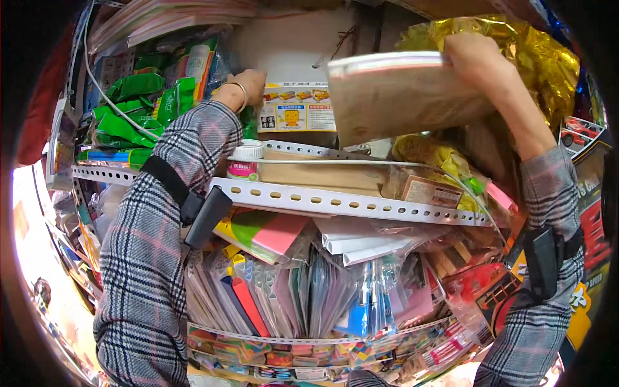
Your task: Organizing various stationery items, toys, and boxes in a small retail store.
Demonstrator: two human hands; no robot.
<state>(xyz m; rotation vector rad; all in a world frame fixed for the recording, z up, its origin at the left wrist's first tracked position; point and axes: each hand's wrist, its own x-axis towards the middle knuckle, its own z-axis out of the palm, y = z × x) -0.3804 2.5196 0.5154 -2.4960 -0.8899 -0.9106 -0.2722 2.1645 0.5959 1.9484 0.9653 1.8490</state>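
Observation:
My right hand (476, 60) grips the upper right corner of a flat, thick stack of paper (396, 99). Its broad side is greyish brown, with white and pinkish layers along the top edge. The stack is raised before the upper shelf and slightly blurred. My left hand (246, 87) is at the left edge of a white printed box (295, 113) that shows toy vehicles. Those fingers are partly hidden, so I cannot tell whether they grip it. Below my left wrist stands a small white-capped jar (245, 162) with a pink label.
A white perforated shelf rail (309, 196) crosses the view, with a white cable (329, 161) strung above it. Green packets (130, 111) lie at left, gold foil (537, 72) at right. Clear folders (314, 295) and spine bars stand on the lower shelf. More paper stacks (184, 22) lie high up.

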